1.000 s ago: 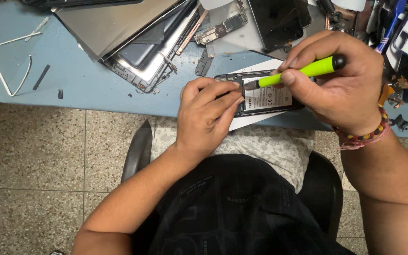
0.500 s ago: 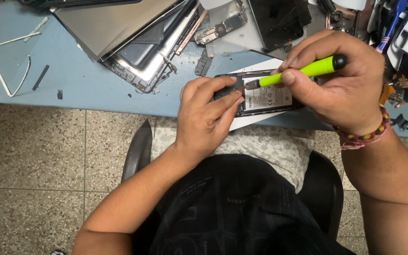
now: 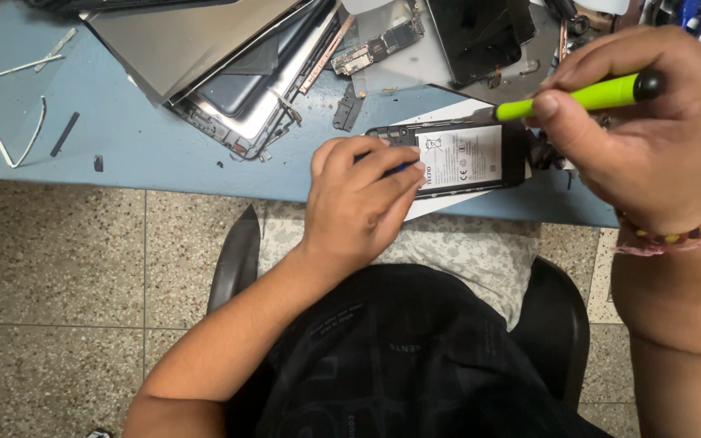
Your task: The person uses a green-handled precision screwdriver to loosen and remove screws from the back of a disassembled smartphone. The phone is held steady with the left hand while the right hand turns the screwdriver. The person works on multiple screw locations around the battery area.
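Blue tabletop (image 3: pixel 164 154) fills the upper part of our view, and at its far left we see a thin white wire frame (image 3: pixel 2 109) lying flat, with a short dark strip (image 3: pixel 65 134) just beside it. Moving right, we come to a stack of opened tablets (image 3: pixel 229 65), grey backs and metal frames tilted across one another. Next to them lies a small circuit board (image 3: pixel 379 45) and a black part (image 3: pixel 348 109) near the table's front edge.

Our left hand (image 3: pixel 359 203) rests on the near end of the opened phone (image 3: pixel 456 158), fingers curled down and pressing on its left edge; a bit of blue shows under the fingertips, but we cannot tell what it is. The phone lies flat at the front edge of the table, back cover off, with its white-labelled battery (image 3: pixel 460 156) showing, and it sits on a white sheet (image 3: pixel 440 203).

To the right, our right hand (image 3: pixel 651 130) grips a screwdriver (image 3: pixel 578 97) with a lime-green handle, thumb and fingers closed around it. Its tip points at the phone's upper right corner. A beaded bracelet (image 3: pixel 675 235) circles that wrist.
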Motion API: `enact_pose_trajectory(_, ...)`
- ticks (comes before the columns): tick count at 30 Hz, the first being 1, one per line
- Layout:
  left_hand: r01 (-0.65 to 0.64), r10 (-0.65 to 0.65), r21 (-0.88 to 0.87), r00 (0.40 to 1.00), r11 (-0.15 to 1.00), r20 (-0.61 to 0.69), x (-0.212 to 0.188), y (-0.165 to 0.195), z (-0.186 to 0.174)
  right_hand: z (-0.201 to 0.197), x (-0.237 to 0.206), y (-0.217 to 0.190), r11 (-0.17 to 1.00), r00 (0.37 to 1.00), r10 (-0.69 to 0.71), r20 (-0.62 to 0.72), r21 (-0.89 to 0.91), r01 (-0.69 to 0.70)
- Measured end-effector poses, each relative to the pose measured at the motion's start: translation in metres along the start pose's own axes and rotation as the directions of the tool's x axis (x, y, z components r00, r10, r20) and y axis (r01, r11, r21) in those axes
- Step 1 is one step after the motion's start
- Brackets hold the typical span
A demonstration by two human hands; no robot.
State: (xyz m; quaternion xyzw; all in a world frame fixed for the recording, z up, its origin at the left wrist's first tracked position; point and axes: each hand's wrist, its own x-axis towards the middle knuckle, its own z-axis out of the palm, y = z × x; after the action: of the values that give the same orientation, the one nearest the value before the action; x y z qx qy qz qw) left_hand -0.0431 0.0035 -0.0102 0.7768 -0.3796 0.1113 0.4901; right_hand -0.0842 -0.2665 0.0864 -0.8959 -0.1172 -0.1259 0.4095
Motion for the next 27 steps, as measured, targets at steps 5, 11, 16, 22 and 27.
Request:
enact_pose_trajectory(5, -0.048, 0.046, 0.031, 0.997, 0.998, 0.054, 0.000, -0.001, 0.001, -0.004, -0.005, 0.004, 0.997, 0.998, 0.068, 0.010, -0.023, -0.068)
enact_pose_trajectory(11, -0.044, 0.042, 0.043, 0.997, 0.998, 0.065, -0.001, -0.001, 0.002, -0.002, -0.002, 0.014, 0.997, 0.998, -0.007, 0.057, -0.081, 0.011)
enact_pose_trajectory(16, -0.045, 0.041, 0.052, 0.997, 0.998, 0.073, -0.001, -0.001, 0.002, 0.001, -0.003, 0.015, 0.999, 0.998, 0.031, 0.046, -0.013, -0.031)
enact_pose_trajectory(22, -0.037, 0.032, 0.053, 0.996, 0.998, 0.085, -0.002, -0.001, 0.003, 0.003, -0.001, 0.015, 0.999, 0.998, 0.030, 0.061, -0.012, -0.030)
enact_pose_trajectory(27, -0.038, 0.035, 0.053, 0.997, 0.998, 0.073, -0.002, -0.001, 0.003, 0.002, 0.000, 0.014, 0.998, 0.996, 0.069, 0.052, 0.007, -0.069)
